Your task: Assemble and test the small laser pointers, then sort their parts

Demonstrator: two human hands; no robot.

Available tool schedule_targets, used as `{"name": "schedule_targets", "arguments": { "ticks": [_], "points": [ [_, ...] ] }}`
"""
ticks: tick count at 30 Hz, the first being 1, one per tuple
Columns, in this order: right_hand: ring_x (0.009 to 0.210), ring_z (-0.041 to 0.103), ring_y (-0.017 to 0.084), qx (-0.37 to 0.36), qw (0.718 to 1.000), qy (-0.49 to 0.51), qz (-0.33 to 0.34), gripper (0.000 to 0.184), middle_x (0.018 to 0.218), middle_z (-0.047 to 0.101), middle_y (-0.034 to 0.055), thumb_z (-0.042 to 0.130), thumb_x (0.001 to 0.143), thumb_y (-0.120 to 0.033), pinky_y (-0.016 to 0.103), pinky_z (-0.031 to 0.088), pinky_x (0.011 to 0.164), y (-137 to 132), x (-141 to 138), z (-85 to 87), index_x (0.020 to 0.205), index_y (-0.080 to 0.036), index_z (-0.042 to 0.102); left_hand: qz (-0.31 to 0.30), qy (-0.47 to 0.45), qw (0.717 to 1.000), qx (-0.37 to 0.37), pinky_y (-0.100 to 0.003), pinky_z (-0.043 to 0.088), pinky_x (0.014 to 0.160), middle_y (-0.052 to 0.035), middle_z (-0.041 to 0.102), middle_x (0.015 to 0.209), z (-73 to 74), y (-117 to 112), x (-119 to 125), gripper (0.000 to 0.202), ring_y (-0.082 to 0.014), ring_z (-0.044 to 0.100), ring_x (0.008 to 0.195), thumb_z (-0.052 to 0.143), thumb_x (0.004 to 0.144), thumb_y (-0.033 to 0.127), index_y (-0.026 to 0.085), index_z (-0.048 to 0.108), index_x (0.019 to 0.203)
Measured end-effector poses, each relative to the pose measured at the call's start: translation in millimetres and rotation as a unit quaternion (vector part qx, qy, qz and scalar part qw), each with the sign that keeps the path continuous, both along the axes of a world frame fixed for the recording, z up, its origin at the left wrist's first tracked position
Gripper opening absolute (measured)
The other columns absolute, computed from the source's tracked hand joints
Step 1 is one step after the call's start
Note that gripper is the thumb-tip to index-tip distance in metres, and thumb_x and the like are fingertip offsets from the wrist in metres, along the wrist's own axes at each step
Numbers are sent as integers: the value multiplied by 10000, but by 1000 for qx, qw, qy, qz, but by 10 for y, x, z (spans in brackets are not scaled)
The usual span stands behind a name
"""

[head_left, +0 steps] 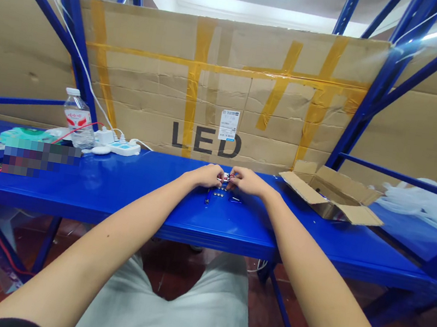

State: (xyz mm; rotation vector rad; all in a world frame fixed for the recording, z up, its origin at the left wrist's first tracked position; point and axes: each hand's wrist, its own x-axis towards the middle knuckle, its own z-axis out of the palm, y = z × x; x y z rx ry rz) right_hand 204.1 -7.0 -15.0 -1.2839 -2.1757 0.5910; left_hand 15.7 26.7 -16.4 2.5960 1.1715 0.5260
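Observation:
Both arms reach out over the blue table, and the hands meet near its middle. My left hand (210,175) is closed, its fingertips pinched at the left side of a small red and silver part (225,178). From the other side my right hand (245,181) grips the same part with bent fingers. The part is mostly hidden by the fingers, and its kind is too small to tell. Just below the hands lie several small shiny silver pieces (219,194). A short dark stick-like tool (207,197) lies to their left, and a small dark-edged flat piece (235,199) to their right.
An open cardboard box (329,195) stands at the right on the blue table (122,192). To the left are a water bottle (79,119), a white power strip (125,147) and a green packet (26,137). A large cardboard sheet (148,86) rises behind.

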Motion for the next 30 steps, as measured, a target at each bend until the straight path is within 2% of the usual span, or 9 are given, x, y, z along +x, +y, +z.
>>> {"name": "schedule_targets", "arguments": {
  "ticks": [10,18,30],
  "points": [
    [705,684,181,5,1000,0,-1,91,771,750,47,539,869,-130,250,490,618,60,20,-38,825,-204,510,-26,-9,999,-26,-242,346,556,13,586,605,-22,21,42,79,-132,521,608,647,663,191,157,667,731],
    [749,704,180,-45,998,29,37,83,782,752,49,534,879,-135,253,516,647,-38,-40,17,826,-196,518,-46,-3,997,-57,-243,323,563,45,530,586,36,17,-42,144,-119,477,604,704,590,230,156,642,697],
    [750,705,188,-58,997,20,47,65,767,748,43,555,862,-148,258,523,665,-85,-64,56,826,-192,525,-62,-2,994,-90,-245,351,580,39,563,595,95,-24,-73,224,-119,491,608,746,555,272,140,664,716]
  ]
}}
